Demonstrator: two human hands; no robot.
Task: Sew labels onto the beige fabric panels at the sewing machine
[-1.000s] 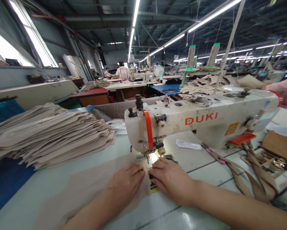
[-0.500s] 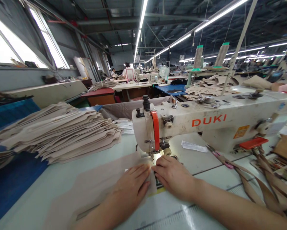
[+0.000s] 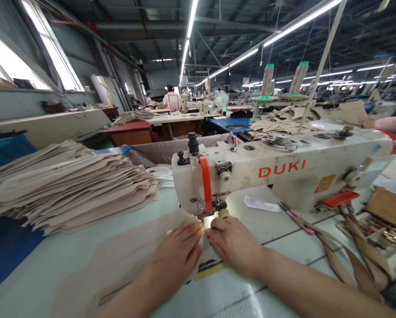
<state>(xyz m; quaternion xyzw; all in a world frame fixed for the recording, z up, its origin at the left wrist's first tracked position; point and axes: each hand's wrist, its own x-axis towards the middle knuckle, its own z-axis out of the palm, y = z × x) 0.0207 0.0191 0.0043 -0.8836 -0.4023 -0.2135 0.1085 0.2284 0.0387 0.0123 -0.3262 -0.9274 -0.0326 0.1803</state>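
Observation:
A beige fabric piece [image 3: 118, 247] lies on the pale table of a white sewing machine [image 3: 237, 165] marked DUKI. My left hand [image 3: 176, 251] rests flat on this fabric, fingers stretched toward the needle area [image 3: 202, 218]. On the other side, my right hand [image 3: 234, 243] has its fingers bent and pinched at the fabric's edge, close to the lit needle. Both sets of fingertips almost meet in front of the presser foot. The exact grip of the right fingertips is partly hidden by the hand itself.
A tall stack of beige fabric pieces [image 3: 75, 185] stands at the left. Scissors with pink handles [image 3: 299, 221], a white paper strip [image 3: 262, 204] and brown straps [image 3: 346, 256] lie at the right. Thread cones [image 3: 267, 81] stand behind; a pink sleeve [image 3: 394, 126] shows at the far right.
The view has shifted slightly, so the machine and stack appear further left. Both hands stay by the needle; the fabric's near edge has drawn away from the yellow strip, showing more of it.

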